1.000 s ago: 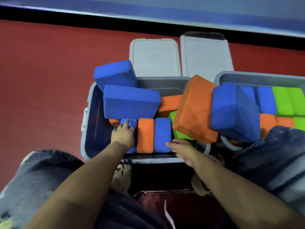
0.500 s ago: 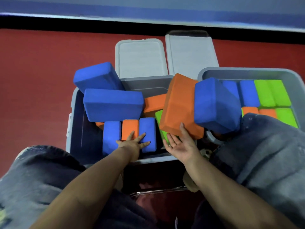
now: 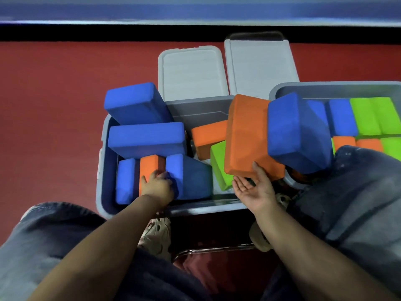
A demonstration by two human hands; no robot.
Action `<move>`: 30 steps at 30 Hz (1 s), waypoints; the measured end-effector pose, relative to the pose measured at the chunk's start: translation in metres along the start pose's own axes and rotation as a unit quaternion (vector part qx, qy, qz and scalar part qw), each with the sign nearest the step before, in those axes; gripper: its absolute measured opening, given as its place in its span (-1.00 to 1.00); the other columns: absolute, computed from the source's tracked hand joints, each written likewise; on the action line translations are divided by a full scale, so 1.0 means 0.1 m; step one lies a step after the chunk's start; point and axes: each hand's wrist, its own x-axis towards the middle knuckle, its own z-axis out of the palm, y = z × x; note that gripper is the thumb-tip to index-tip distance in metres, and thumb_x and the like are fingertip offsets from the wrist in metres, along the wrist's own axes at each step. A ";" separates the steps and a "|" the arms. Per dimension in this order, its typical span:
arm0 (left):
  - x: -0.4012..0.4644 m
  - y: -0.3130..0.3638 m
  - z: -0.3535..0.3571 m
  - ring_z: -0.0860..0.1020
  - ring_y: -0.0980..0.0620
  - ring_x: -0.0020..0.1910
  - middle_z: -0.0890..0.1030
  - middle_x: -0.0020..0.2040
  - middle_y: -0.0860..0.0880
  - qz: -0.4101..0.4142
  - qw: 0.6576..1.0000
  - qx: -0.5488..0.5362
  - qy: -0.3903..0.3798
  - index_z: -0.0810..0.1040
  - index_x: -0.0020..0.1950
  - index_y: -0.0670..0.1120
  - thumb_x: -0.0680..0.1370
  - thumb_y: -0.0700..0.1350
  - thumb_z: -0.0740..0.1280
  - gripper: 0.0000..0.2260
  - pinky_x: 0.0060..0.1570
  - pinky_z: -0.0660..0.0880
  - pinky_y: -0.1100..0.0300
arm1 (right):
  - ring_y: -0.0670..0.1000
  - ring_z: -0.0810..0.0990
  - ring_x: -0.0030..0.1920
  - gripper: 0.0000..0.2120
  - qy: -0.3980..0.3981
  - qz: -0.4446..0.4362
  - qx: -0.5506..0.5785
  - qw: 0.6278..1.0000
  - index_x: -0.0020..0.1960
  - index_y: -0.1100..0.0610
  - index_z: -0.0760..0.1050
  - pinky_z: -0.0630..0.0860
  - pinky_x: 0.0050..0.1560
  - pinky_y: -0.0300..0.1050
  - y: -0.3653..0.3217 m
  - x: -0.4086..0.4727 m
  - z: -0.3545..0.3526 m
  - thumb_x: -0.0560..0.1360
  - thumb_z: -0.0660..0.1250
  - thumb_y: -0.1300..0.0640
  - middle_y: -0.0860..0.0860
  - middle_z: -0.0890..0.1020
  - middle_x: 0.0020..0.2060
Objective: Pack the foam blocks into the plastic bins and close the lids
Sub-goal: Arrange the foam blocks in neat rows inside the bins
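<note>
- In the near bin [image 3: 104, 170], the left hand [image 3: 157, 186] grips a blue block [image 3: 186, 177], packing it.
- The right hand [image 3: 252, 187], fingers spread, supports an orange block [image 3: 247, 140]; next it needs lowering inside.

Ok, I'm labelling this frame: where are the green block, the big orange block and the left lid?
green block [image 3: 221, 166], head view, its top face.
big orange block [image 3: 247, 137], head view, its broad face.
left lid [image 3: 192, 72], head view, its inner panel.

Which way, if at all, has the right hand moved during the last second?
Yes. The right hand went from the left bin's near rim rightwards and up to the big orange block's lower edge, palm open.
</note>
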 end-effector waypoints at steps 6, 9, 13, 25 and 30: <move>0.29 0.19 -0.16 0.40 -0.23 0.31 0.35 0.38 -0.24 -0.096 0.948 -0.305 0.002 0.22 0.47 -0.17 0.50 -0.07 0.36 -0.41 0.25 0.36 0.07 | 0.09 0.49 0.17 -0.65 -0.020 0.002 0.015 1.000 -0.01 0.22 0.45 0.51 0.08 -0.04 0.00 -0.16 0.11 0.30 0.47 0.12 0.14 0.52 0.06; 0.37 0.25 -0.12 0.39 -0.24 0.31 0.30 0.38 -0.20 -0.151 0.922 -0.352 -0.055 0.10 0.52 -0.07 0.42 0.11 0.46 -0.18 0.28 0.40 -0.03 | 0.09 0.50 0.17 -0.83 -0.014 0.008 -0.015 1.000 0.01 0.18 0.46 0.48 0.18 -0.04 0.06 -0.21 0.08 0.47 0.37 0.16 0.15 0.55 0.03; 0.39 0.36 -0.09 0.40 -0.25 0.28 0.31 0.34 -0.25 -0.153 0.942 -0.291 -0.072 -0.27 0.53 0.16 0.38 0.24 0.44 0.02 0.26 0.40 -0.07 | 0.08 0.52 0.13 -0.71 -0.035 0.014 -0.042 0.998 0.11 0.14 0.46 0.49 0.02 -0.08 0.10 -0.23 0.08 0.41 0.39 0.14 0.12 0.59 0.05; 0.38 0.31 -0.04 0.54 -0.21 0.11 0.44 0.32 -0.22 -0.142 0.931 -0.330 -0.069 -0.35 0.50 0.20 0.44 0.15 0.42 0.00 0.00 0.48 0.07 | -0.03 0.55 0.10 -0.34 -0.039 -0.016 -0.259 0.965 0.36 -0.02 0.34 0.42 -0.05 -0.09 -0.05 -0.26 0.23 0.30 0.40 -0.12 0.00 0.54 0.25; 0.23 0.09 -0.08 0.42 -0.23 0.32 0.33 0.47 -0.14 -0.126 0.925 -0.355 -0.055 -0.19 0.56 0.09 0.45 0.10 0.44 -0.06 0.16 0.41 0.07 | -0.07 0.56 0.04 -0.60 -0.045 -0.064 -0.320 0.944 0.31 -0.08 0.32 0.44 -0.18 -0.08 -0.18 -0.33 0.20 0.51 0.23 -0.14 -0.06 0.52 0.20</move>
